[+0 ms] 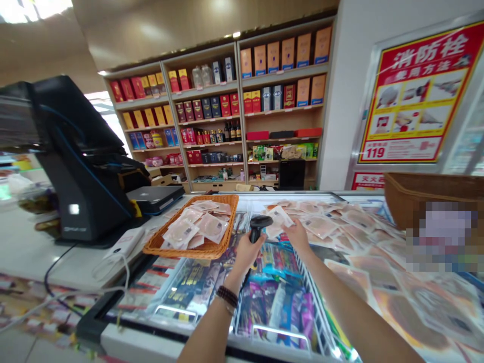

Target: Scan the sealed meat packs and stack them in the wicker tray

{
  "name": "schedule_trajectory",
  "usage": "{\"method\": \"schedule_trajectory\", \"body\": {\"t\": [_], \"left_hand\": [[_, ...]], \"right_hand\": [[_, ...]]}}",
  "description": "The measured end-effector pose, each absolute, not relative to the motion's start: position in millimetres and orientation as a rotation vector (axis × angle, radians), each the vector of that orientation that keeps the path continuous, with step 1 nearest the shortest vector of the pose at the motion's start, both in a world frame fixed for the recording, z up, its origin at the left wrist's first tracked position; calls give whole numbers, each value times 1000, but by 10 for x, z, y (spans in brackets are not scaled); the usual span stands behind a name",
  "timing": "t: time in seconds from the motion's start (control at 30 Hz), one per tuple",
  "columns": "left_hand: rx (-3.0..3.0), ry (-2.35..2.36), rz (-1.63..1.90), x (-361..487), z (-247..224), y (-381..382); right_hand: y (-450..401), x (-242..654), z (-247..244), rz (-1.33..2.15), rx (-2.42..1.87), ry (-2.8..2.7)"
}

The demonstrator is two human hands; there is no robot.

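A: "Light source?"
B: "Ceiling lamps (34,10), bright, plus daylight at a window (108,118). Top corner burnt out by glare."
A: "Surfaces?"
B: "Hard shine on plastic packets (321,226) and freezer glass (272,297). Shadows faint."
A: "Image faults?"
B: "Shelves (236,116) bowed, poster (419,96) stretched toward the edge, one patch (442,234) pixelated."
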State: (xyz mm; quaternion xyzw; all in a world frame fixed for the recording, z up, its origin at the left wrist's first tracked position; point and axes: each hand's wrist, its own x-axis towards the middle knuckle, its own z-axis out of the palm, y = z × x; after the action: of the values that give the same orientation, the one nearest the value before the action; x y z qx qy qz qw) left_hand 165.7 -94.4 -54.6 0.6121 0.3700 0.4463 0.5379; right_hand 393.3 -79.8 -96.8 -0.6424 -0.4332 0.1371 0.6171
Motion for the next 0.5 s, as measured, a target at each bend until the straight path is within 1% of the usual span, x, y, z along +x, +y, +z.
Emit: {"method": "schedule_trajectory", "body": {"t": [0.1,0.23,0.5], "left_hand": [[1436,824,1104,1646,-564,-937],[1413,802,1158,1662,-611,-911],[1394,797,1103,1664,-545,-945]], "right_hand": [[-775,3928,-989,370,-1348,-962],[-769,3936,-1005,376,-1278,-976],[-758,3951,-1021,380,-1229,-933]]}}
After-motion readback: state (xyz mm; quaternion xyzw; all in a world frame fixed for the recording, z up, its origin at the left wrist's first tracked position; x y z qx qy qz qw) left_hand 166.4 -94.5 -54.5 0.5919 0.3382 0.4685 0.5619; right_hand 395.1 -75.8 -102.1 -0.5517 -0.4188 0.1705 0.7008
